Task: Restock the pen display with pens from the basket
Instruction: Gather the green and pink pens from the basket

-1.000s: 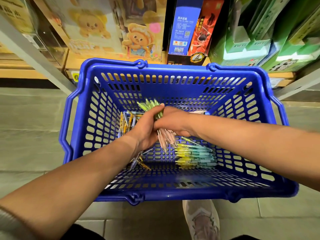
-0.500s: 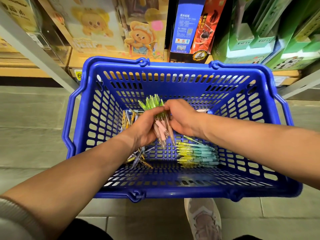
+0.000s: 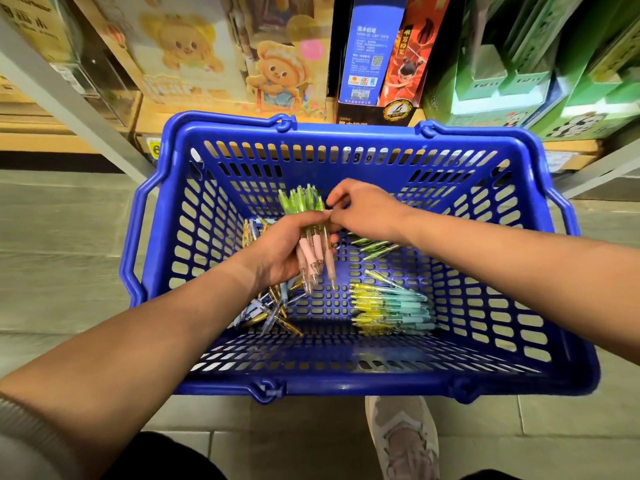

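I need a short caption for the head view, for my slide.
Left hand grips a bundle of pens in the blue basket; right hand touches its top.

Bare forearms, one knit sleeve (image 3: 20, 441), dark trousers (image 3: 156, 460), a pale trainer (image 3: 403, 441)
The left arm (image 3: 138, 341) wears a ribbed, light grey-beige sleeve that ends well short of the wrist; the right arm (image 3: 519, 268) is uncovered as far as it shows. The trainer is pinkish-grey, with paler overlay panels and laces
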The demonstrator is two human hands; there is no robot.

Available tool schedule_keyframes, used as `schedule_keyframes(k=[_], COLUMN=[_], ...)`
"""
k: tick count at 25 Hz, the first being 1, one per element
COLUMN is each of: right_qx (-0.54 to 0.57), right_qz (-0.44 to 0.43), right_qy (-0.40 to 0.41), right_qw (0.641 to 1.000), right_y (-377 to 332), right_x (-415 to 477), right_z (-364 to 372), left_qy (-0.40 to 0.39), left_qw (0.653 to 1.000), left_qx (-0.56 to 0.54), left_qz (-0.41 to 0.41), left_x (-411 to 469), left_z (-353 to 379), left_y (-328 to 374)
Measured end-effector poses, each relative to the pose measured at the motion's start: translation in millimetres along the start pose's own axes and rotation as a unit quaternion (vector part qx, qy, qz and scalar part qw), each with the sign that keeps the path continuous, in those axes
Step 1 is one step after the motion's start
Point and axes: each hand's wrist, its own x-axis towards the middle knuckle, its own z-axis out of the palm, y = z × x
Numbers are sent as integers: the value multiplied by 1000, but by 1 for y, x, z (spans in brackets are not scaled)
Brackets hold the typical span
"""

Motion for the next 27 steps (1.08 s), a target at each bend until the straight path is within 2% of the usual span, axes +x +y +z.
schedule_keyframes(k=[2, 4, 6, 7, 12, 14, 19, 24, 27], right_qx=[-9, -150, -325, -378, -532, -548, -549, -588, -548], right_qz=[32, 65, 77, 73, 3, -3, -27, -51, -45], right_qy=[15, -22, -72, -87, -80, -92, -103, -119, -144], right_qw=[999, 986, 940, 919, 843, 831, 829, 799, 822], right_y=[16, 42, 69, 82, 122, 126, 132, 144, 142], right_x=[9, 18, 21, 21, 21, 25, 32, 34, 33], right_z=[-7, -16, -16, -13, 15, 21, 20, 25, 14], left_qy=[25, 40, 44, 50, 71, 77, 73, 66, 66], left_qw=[999, 997, 996, 996, 995, 995, 996, 997, 997], left_qx=[28, 62, 79, 76, 66, 58, 54, 44, 45], left_qz=[-3, -14, -23, -22, -24, -20, -20, -21, -18], left_x=[3, 5, 8, 9, 15, 17, 17, 20, 20], left_z=[-3, -8, -12, -14, -17, -16, -18, -25, -23], left_y=[0, -2, -5, -7, -12, -12, -11, -12, -12])
